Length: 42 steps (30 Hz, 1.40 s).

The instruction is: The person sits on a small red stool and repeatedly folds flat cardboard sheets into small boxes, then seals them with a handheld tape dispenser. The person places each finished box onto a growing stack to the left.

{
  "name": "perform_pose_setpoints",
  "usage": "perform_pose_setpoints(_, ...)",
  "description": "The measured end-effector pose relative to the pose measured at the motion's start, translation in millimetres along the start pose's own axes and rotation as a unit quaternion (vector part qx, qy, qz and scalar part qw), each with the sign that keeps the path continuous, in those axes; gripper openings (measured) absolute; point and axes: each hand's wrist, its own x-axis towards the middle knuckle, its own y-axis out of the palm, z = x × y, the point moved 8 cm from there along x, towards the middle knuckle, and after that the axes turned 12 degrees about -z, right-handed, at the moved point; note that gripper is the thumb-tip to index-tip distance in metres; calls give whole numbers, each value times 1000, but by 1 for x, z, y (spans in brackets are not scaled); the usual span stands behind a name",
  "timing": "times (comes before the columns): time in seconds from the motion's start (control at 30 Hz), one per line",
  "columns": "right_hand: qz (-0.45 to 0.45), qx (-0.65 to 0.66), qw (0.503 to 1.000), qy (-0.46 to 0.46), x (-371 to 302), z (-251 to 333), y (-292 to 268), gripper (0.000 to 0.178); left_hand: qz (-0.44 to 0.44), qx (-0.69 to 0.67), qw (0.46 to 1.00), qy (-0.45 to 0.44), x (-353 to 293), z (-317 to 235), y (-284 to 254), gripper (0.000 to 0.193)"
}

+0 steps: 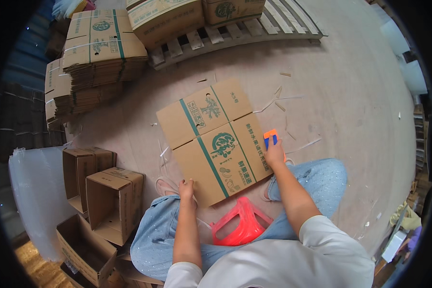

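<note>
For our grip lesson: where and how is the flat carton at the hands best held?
Probably by opposite side edges: left hand from the left, right hand, freed of its orange tool, from the right, since the flat carton is broad, with those edges exposed.

Two hands (275, 152), one tool (271, 134), one flat carton (202, 137), one stool (247, 218). Near left: at least four open boxes (122, 213). Far left: two carton stacks (105, 50). Far: one pallet (293, 26), at least two pallet boxes (170, 24).

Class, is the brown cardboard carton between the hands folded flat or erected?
Folded flat: the brown cardboard carton has its printed faces in one plane.
</note>
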Motion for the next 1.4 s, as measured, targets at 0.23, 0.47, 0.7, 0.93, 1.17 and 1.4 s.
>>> perform_pose_setpoints(0.23,-8,52,999,5,-18,28,-1,57,66,-160,975,136,-142,-161,-46,18)
perform_pose_setpoints(0.47,-74,78,988,-115,-40,51,-1,35,-57,218,899,376,-271,-219,-103,30)
perform_pose_setpoints(0.7,-135,352,904,-202,-58,165,-120,27,124,-84,971,186,-252,-160,-94,52)
perform_pose_setpoints(0.93,-9,434,862,-262,-79,353,-200,76,188,-156,950,194,-267,-148,-65,60)
perform_pose_setpoints(1.17,45,466,844,-260,-46,312,-213,71,56,52,934,350,-277,-185,-108,45)
perform_pose_setpoints(1.4,139,373,882,-253,-72,261,-246,42,-3,210,933,293,-248,-134,-165,34)
